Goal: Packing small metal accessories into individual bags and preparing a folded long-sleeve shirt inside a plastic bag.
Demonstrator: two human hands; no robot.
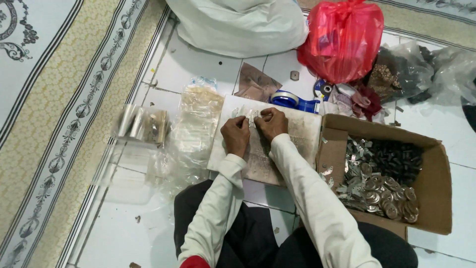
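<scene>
Both hands, left hand (235,132) and right hand (270,123), pinching a small clear plastic packet (250,117) on the board (302,130); I'd keep grip corners tight, metal parts box (432,164) at 3 o'clock.

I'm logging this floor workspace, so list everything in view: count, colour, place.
board: one, whitish, on the floor under the hands
small clear piece: one, transparent, between both hands
cardboard box: one, brown, right of the board
metal parts: many, silver and dark, inside the box
tape dispenser: one, blue, behind the board
red bag: one, top centre-right
white bag: one, top centre
clear plastic bags: a loose pile, left of the board
carpet: patterned, beige and grey, far left
left hand: on the board, pinching the piece
right hand: beside it, also pinching
</scene>
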